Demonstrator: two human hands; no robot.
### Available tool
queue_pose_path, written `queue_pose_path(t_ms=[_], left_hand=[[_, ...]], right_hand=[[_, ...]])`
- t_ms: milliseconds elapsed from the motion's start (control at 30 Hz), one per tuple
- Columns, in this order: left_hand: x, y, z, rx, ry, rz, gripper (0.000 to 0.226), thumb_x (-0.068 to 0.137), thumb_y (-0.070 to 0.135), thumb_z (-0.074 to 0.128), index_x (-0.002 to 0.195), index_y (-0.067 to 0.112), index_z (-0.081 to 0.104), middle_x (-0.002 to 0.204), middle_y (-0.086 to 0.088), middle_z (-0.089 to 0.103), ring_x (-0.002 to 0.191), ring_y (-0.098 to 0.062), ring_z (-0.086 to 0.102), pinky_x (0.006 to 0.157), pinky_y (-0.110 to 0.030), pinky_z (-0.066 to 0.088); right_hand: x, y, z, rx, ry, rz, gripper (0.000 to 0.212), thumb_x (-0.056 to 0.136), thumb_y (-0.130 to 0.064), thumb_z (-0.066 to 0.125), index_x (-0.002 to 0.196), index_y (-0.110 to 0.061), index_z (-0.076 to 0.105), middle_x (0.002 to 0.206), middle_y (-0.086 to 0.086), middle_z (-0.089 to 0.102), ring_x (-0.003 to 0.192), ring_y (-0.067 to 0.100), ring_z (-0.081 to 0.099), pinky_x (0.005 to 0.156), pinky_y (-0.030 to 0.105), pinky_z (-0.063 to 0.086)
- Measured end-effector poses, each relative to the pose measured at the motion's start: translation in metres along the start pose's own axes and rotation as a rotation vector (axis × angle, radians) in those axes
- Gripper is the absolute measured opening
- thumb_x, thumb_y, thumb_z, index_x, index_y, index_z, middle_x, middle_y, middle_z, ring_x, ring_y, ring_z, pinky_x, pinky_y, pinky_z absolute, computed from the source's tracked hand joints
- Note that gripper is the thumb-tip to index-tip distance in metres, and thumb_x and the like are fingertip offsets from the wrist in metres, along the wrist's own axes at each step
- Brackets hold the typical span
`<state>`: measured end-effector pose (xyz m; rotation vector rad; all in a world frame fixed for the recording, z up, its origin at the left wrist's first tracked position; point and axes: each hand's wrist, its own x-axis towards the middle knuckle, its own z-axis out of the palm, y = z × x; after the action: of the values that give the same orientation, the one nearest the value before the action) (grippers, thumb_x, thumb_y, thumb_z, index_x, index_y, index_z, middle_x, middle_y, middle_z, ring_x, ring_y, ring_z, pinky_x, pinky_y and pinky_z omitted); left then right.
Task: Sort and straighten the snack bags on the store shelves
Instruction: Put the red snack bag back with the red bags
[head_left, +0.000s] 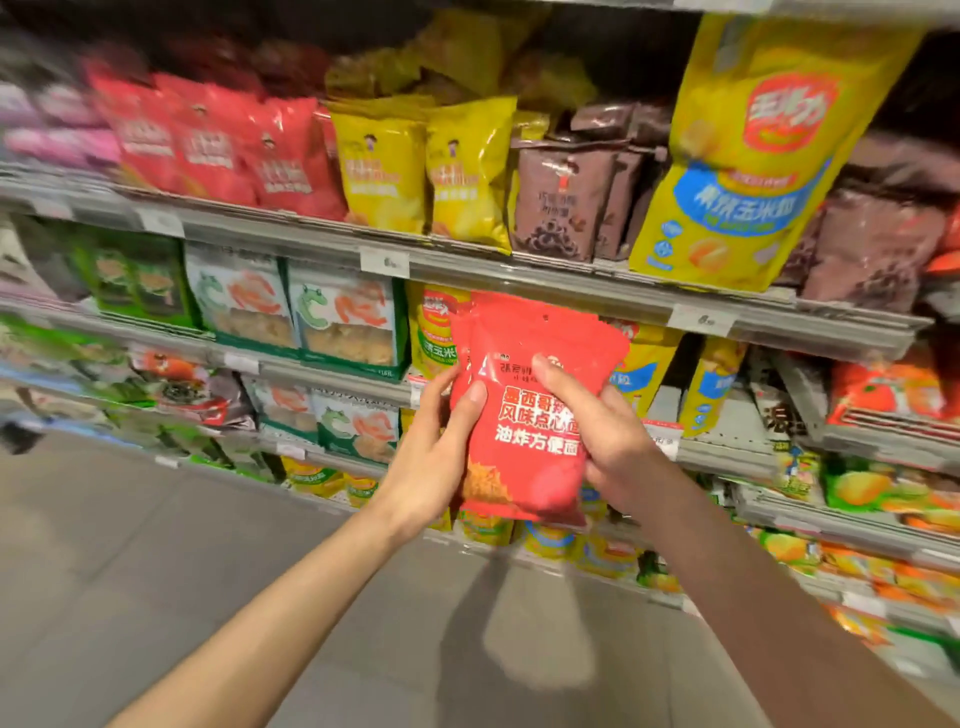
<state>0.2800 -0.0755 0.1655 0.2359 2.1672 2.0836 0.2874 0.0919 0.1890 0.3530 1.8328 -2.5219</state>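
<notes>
Store shelves packed with snack bags fill the background, while in front of them the left hand and right hand together grasp a red snack bag upright by its two sides.

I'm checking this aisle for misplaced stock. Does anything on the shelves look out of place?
Yes: a large yellow corn-snack bag leans tilted on the upper shelf among brown bags, while matching yellow bags sit one shelf below.
</notes>
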Motion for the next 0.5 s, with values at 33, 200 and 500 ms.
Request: queue_pose_path(t_ms=[33,200,500], left_hand=[[0.001,0.013,-0.011,0.004,0.000,0.022,0.073,0.082,0.067,0.050,0.147,0.034,0.040,0.133,0.011,0.060,0.115,-0.002,0.064,0.102,-0.033,0.052],[0.023,0.075,-0.076,0.032,-0.030,0.150,0.069,0.085,0.065,0.050,0.146,0.032,0.041,0.129,0.008,0.064,0.105,0.004,0.067,0.083,-0.017,0.054],[0.082,0.165,-0.190,0.067,-0.044,0.319,0.073,0.080,0.071,0.049,0.144,0.037,0.040,0.128,0.012,0.062,0.104,0.007,0.066,0.088,-0.017,0.052]], right_hand=[[-0.003,-0.011,0.015,-0.009,-0.007,-0.021,0.041,0.084,-0.030,0.080,0.121,-0.015,0.071,0.112,0.011,0.078,0.104,0.030,0.075,0.097,0.053,0.057],[-0.007,-0.064,0.092,-0.019,-0.047,-0.136,0.029,0.092,-0.026,0.071,0.118,-0.014,0.071,0.107,0.009,0.079,0.096,0.023,0.077,0.089,0.041,0.062],[0.030,-0.131,0.223,-0.046,-0.085,-0.294,0.035,0.088,-0.032,0.074,0.119,-0.016,0.071,0.106,0.008,0.080,0.096,0.024,0.077,0.087,0.041,0.061]])
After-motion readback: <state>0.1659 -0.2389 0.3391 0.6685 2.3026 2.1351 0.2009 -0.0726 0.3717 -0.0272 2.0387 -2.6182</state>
